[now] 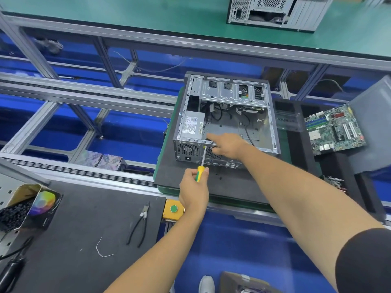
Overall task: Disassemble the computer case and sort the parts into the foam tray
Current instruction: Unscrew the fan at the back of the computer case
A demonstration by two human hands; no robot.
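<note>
An open grey computer case [249,121] lies on its side on a dark foam mat [169,176], its rear panel facing me. A silver power supply [191,126] sits in its near left corner. My left hand [193,187] grips a yellow-green screwdriver [201,166] whose tip touches the rear panel's top edge beside the power supply. My right hand [228,144] rests on the case's rear rim, fingers curled over the edge into the case. A green motherboard [334,129] lies on the black foam tray [296,149] to the right.
Black pliers [139,225] and a white wire scrap lie on the dark bench mat at lower left. A box of dark small parts [23,206] stands at far left. A yellow box with a green button [173,209] sits at the conveyor edge. Another case [273,11] stands on the far green bench.
</note>
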